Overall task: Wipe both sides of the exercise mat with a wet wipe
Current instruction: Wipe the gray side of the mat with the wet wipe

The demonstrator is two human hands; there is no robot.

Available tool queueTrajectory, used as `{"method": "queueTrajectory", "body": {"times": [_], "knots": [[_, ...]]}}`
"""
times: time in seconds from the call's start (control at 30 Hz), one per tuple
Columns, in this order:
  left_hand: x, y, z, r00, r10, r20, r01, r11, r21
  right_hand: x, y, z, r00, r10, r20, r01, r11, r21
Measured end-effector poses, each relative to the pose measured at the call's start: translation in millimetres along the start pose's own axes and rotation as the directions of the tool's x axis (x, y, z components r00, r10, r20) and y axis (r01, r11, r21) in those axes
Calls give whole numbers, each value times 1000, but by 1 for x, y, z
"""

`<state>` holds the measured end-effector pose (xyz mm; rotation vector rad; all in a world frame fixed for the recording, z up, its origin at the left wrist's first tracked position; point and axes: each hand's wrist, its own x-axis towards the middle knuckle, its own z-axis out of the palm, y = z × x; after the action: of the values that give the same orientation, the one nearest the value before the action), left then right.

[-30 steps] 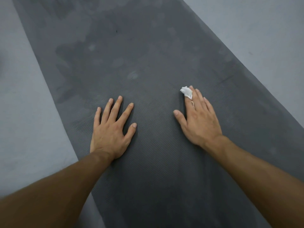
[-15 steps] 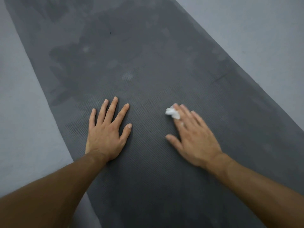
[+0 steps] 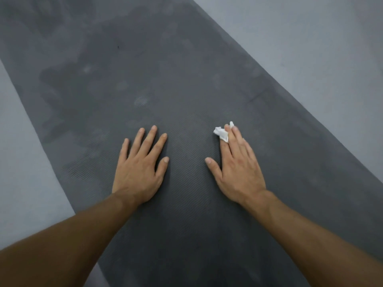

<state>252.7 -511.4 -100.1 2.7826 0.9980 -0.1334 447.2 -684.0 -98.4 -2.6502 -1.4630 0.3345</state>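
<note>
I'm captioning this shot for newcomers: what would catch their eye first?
Two bare hands lie flat on the dark grey mat, mid-frame: the left hand with fingers spread, the right hand pressing a crumpled white wet wipe under its fingertips. That wipe is the one bright spot; darker patches mark the mat farther off, left.

I count one mat [image 3: 186, 79] on one floor [image 3: 310, 48]. Two hands show: one left hand [image 3: 138, 172] and one right hand [image 3: 238, 172], with two bare forearms [image 3: 62, 245] behind them. There is one wipe [image 3: 221, 133], a single white crumpled piece. The left hand shows all five digits; on the right the wipe hides some. The pale smudges [image 3: 142, 100] on the mat are too faint to count.
</note>
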Motion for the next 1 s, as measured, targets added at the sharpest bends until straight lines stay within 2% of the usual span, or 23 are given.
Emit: {"method": "queueTrajectory", "body": {"times": [0.07,0.17,0.23,0.37,0.53,0.63,0.7,0.73,0.8,0.9,1.0], "knots": [[18,25,0,997,75,6,-75,997,-17,-5,10,0,999,31,-23,-31,999,-19],[45,67,1,985,164,43,-164,986,-19,-11,44,-7,982,178,-69,-178,984,-2],[57,86,3,982,176,65,-176,984,-6,-15,62,-11,968,236,-87,-236,972,11],[67,108,10,989,145,18,-145,989,-8,-26,84,-15,960,272,-70,-268,962,57],[81,116,9,955,296,1,-296,955,23,-24,85,-11,956,281,-87,-274,958,80],[96,139,7,909,414,54,-415,910,14,-19,93,-15,880,462,-113,-440,881,176],[100,155,11,907,413,87,-414,910,-7,-19,103,-21,809,577,-112,-544,807,229],[100,161,13,919,384,84,-384,923,-18,-21,106,-21,796,595,-110,-561,794,235],[96,170,19,941,335,47,-335,942,-2,-29,108,-21,824,555,-116,-526,825,209],[91,172,22,946,323,-5,-322,945,56,-42,97,-20,929,358,-93,-344,929,137],[92,172,23,942,336,-19,-335,941,50,-53,89,-11,976,212,-52,-210,977,37]]}}
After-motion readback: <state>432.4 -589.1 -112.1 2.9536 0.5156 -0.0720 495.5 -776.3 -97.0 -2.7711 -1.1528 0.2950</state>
